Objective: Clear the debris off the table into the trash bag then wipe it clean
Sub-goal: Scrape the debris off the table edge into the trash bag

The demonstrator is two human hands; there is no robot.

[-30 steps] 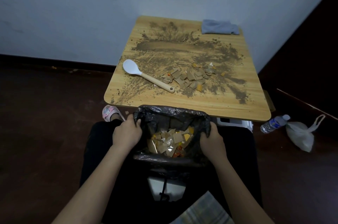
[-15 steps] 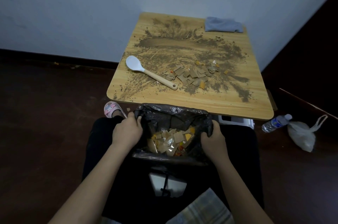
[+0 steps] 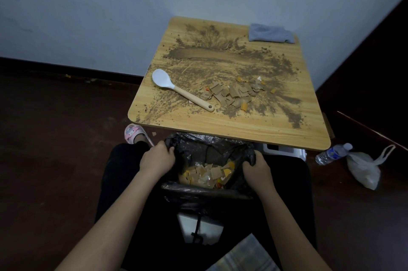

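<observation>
The black trash bag (image 3: 209, 151) is held open just below the near edge of the wooden table (image 3: 242, 129). Its left rim is gripped by the left hand (image 3: 157, 159), fingers curled over the plastic, and its right rim is clutched by the right hand (image 3: 256, 168). Between the hands, cardboard scraps (image 3: 207, 174) are seen lying inside the bag. On the table, well beyond the hands, a pile of torn cardboard pieces (image 3: 231, 95) is spread amid brown dirt (image 3: 198, 54). A white spoon (image 3: 176, 89) is laid just left of the pile, and a grey cloth (image 3: 270, 33) is placed at the far right corner.
</observation>
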